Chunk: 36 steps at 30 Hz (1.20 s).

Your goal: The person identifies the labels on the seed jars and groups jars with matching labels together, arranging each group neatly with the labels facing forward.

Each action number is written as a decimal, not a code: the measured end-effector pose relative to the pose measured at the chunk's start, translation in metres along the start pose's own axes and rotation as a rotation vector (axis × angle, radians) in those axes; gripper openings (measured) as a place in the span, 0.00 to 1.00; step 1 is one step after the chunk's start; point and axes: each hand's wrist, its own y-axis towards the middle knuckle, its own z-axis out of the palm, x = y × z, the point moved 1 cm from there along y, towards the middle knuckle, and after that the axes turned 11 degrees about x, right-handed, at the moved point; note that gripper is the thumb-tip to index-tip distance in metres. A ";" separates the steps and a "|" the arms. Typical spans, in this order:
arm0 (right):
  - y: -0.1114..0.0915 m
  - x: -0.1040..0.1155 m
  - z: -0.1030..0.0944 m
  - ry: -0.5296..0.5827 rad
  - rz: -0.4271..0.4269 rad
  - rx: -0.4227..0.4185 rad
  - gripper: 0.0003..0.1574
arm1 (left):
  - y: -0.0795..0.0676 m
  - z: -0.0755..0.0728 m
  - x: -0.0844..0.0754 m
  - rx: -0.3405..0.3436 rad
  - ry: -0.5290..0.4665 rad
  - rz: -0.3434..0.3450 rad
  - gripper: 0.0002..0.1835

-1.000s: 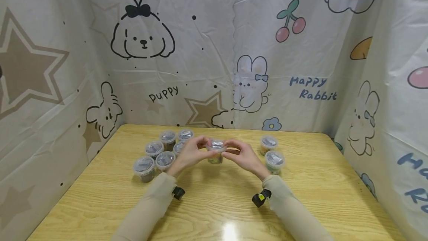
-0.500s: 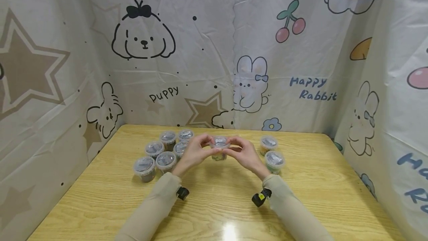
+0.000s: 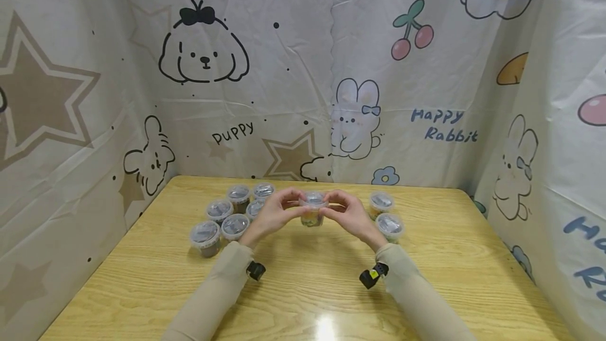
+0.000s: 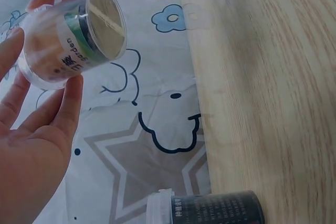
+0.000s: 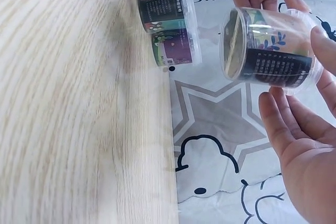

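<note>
Pinching a clear, cylindrical plastic tub (image 3: 312, 218) by its lidded rim with bent fingers, our left hand (image 3: 278, 211) and right hand (image 3: 349, 214) flank its upright axis, equally near.

Backdrop cloth (image 3: 293, 62) has "puppy" (image 3: 233, 132) on the left and "Happy Rabbit" (image 3: 445, 126) in blue further right, plus a cut-off "Ha" (image 3: 586, 229) on the side cloth (image 3: 568, 172). The held cup (image 4: 44, 51) says "garden" (image 4: 76, 50) beside Chinese characters; its dark panel (image 5: 276, 68) has more Chinese, mostly too tiny to make out, tbh.
</note>
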 end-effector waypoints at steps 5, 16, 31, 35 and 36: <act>0.000 -0.001 0.000 0.023 -0.009 0.029 0.13 | -0.004 0.000 -0.017 0.041 -0.020 -0.007 0.12; 0.001 -0.001 0.002 0.028 0.021 0.002 0.17 | -0.006 0.005 -0.024 -0.019 -0.013 -0.015 0.12; 0.001 -0.002 0.007 -0.037 0.010 -0.092 0.19 | -0.002 0.016 -0.022 -0.136 0.041 0.020 0.13; 0.001 -0.004 0.008 -0.042 0.016 -0.103 0.17 | -0.003 0.016 -0.022 -0.122 0.031 0.012 0.13; 0.001 -0.004 0.008 -0.043 0.018 -0.107 0.16 | -0.003 0.016 -0.023 -0.117 0.032 0.009 0.13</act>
